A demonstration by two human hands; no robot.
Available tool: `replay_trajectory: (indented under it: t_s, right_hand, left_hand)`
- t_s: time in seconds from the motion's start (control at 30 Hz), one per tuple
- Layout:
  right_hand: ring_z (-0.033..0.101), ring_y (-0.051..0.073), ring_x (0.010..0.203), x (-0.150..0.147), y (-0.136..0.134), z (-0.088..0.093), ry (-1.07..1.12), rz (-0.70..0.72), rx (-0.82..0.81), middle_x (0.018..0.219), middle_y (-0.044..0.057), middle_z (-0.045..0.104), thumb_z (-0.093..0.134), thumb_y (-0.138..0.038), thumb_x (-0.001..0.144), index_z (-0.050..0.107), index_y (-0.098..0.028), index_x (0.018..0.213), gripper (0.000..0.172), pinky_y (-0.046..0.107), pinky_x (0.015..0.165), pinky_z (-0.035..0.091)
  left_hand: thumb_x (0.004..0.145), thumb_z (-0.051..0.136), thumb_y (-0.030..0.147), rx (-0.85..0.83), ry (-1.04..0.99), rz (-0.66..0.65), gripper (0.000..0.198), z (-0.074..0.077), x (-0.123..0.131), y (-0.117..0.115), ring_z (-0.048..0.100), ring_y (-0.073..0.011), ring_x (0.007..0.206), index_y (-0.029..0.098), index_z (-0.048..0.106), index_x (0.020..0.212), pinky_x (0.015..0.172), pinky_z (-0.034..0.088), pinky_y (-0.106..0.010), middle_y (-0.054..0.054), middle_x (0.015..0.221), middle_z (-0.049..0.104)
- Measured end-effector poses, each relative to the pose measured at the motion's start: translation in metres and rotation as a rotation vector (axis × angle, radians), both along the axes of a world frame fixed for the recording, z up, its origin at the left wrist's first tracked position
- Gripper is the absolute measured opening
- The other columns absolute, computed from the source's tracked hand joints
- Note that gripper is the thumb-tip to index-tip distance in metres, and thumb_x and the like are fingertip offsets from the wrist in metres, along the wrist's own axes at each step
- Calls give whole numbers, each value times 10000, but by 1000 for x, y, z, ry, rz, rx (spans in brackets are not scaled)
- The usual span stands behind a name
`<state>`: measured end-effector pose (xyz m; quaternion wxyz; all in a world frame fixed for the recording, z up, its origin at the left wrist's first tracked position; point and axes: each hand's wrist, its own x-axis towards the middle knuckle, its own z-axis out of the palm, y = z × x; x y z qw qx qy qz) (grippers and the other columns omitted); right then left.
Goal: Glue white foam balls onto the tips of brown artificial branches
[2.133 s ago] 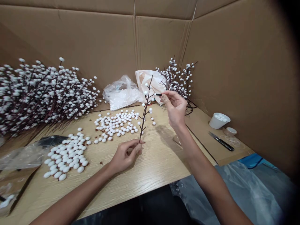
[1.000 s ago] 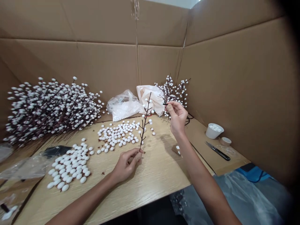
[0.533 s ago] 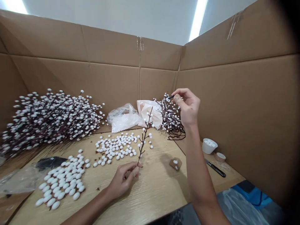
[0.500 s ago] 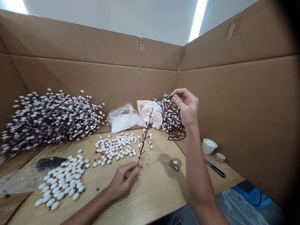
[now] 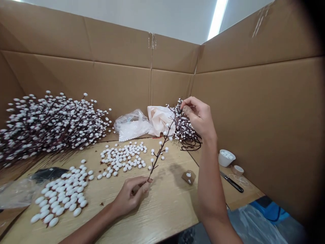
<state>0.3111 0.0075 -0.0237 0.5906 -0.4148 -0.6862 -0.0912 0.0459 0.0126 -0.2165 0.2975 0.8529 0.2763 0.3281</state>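
Observation:
My left hand point(image 5: 137, 193) pinches the lower end of a dark brown artificial twig point(image 5: 159, 152), which leans up to the right. White berries sit along part of the twig; other short side stems are bare. Raised near the twig's upper tip, my right hand point(image 5: 198, 113) is closed in a pinch on a small dark piece point(image 5: 181, 110). I cannot tell whether that piece touches the tip. Loose white berries point(image 5: 122, 156) lie on the table behind the twig, and larger white ones point(image 5: 63, 195) spread to the left.
Finished-looking berry branches point(image 5: 56, 125) pile at the left; a smaller bunch point(image 5: 185, 127) stands behind my right hand. A clear bag of white beads point(image 5: 132, 127), a white cup point(image 5: 226, 158), a tape roll point(image 5: 238, 170), a black-handled knife point(image 5: 232, 182) and cardboard walls point(image 5: 116, 84) surround the table.
The twig has tilted further to the right, its tip now close to my right fingers. My right hand has come slightly left and down. The view has shifted a little.

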Motion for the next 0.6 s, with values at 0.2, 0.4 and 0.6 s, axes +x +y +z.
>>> replay_trajectory:
  t_s: [0.2, 0.4, 0.6]
  right_hand:
    - [462, 117, 661, -1, -2, 1, -72, -18, -10, 718, 0, 527, 430, -36, 749, 571, -183, 741, 205, 270, 617, 348]
    - [488, 126, 686, 0, -2, 0, -103, -37, -50, 731, 6, 555, 412, -14, 712, 574, -176, 743, 231, 270, 634, 356]
    - [479, 120, 680, 0, -2, 1, -96, -26, -69, 723, 2, 553, 420, -19, 708, 572, -172, 736, 218, 263, 630, 351]
  left_hand:
    - [877, 479, 273, 14, 4, -10, 266, 1, 1, 0, 685, -195, 745, 125, 690, 945, 611, 537, -234, -108, 876, 733]
    - [882, 486, 277, 15, -3, -9, 266, 1, 0, 0, 691, -190, 781, 130, 699, 941, 644, 543, -225, -110, 931, 738]
    - [890, 475, 291, 11, 7, -6, 282, -2, 0, 2, 692, -198, 805, 136, 702, 954, 673, 549, -237, -104, 938, 737]
